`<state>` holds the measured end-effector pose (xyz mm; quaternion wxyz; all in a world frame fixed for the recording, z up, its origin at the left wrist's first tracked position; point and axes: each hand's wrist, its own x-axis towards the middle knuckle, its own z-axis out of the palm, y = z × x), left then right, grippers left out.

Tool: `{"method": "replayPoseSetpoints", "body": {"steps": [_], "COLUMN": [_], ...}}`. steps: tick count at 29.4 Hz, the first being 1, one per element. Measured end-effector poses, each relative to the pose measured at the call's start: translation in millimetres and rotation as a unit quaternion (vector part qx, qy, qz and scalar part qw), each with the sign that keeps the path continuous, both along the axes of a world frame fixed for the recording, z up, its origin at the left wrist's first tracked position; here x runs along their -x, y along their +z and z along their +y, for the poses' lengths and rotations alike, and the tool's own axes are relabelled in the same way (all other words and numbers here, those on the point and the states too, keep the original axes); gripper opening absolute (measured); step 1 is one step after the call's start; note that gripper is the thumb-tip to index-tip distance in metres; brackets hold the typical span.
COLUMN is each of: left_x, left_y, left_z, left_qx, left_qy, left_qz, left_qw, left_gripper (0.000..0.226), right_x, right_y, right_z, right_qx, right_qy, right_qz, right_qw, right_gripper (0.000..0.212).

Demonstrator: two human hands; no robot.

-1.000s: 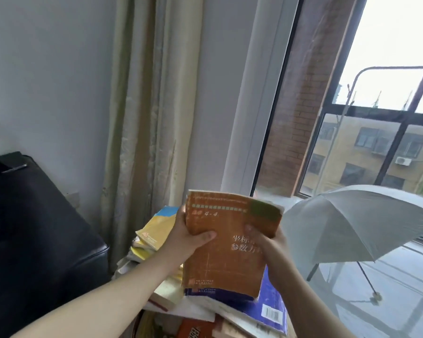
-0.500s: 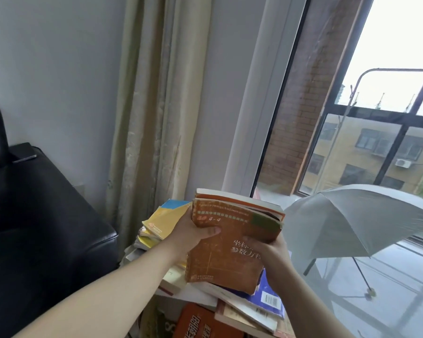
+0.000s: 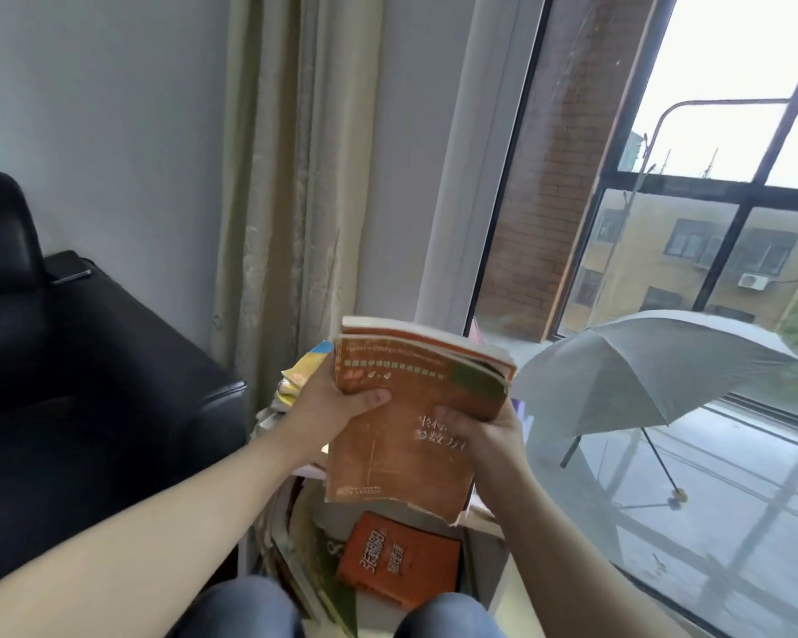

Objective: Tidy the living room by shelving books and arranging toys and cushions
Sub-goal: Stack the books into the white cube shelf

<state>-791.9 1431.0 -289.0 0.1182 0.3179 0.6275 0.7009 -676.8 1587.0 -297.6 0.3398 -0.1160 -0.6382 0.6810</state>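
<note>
You hold a small stack topped by a worn orange book (image 3: 401, 453), lifted clear of the heap below. Your left hand (image 3: 325, 409) grips its left edge with the thumb curled over the cover, and your right hand (image 3: 484, 437) grips the right edge the same way. By my reading the job is barely begun. A loose pile of books (image 3: 399, 561) lies in disorder between your knees (image 3: 245, 610) and the wall, and yellow books (image 3: 298, 377) sit slanted behind your left wrist. No shelf, toy or cushion is in view. You are boxed in: the black armchair (image 3: 88, 361) stands close on the left with its arm just beside the pile, the curtain (image 3: 296, 177) hangs straight ahead, and the window (image 3: 664, 499) runs down the right side near your forearm. A grey umbrella (image 3: 655, 361) stands open there; I cannot tell which side of the glass it is on. The open room is upward and back towards you.
</note>
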Motion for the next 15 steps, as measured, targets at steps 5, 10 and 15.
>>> {"method": "replayPoseSetpoints", "body": {"steps": [5, 10, 15], "left_x": [-25.2, -47.0, -53.7], "left_y": [-6.9, -59.3, -106.1], "left_z": [-40.8, -64.7, -77.2], "left_qx": [-0.008, 0.052, 0.134], "left_qy": [-0.024, -0.003, -0.004], "left_qz": [-0.012, -0.058, -0.114], "left_qw": [1.000, 0.997, 0.984], "left_gripper": [0.066, 0.073, 0.043], "right_x": [-20.0, -42.1, -55.1], "right_y": [-10.7, -62.5, -117.8], "right_z": [-27.4, -46.2, -50.7], "right_qx": [-0.010, 0.022, 0.025], "right_qy": [0.036, 0.069, 0.074], "right_qz": [-0.012, -0.077, -0.158], "right_qw": [0.999, 0.994, 0.984], "right_gripper": [0.046, 0.048, 0.044]}}
